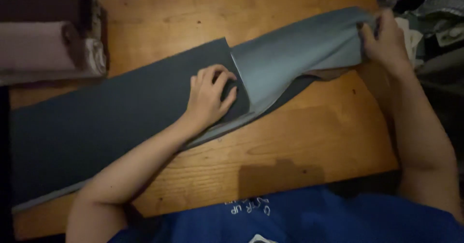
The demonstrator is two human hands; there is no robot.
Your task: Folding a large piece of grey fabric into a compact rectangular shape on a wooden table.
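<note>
- Table (309,141) first: warm wooden top filling most of the view, its near edge against the person's blue shirt (309,219).
- Long dark grey-blue fabric (96,117) runs diagonally across the table, from the lower left edge up toward the far right corner, lying flat over its left stretch.
- Lighter underside of that fabric (295,54) shows on the right part, where the cloth is lifted off the wood and turned over.
- Rolled cloths (43,44), pinkish and dark, sit at the far left, just beyond the fabric's upper edge.
- Left hand (210,98) presses flat on the fabric near the fold line, fingers spread, gripping nothing.
- Right hand (384,37) is closed on the fabric's far right end, bunching it at the table's corner.
</note>
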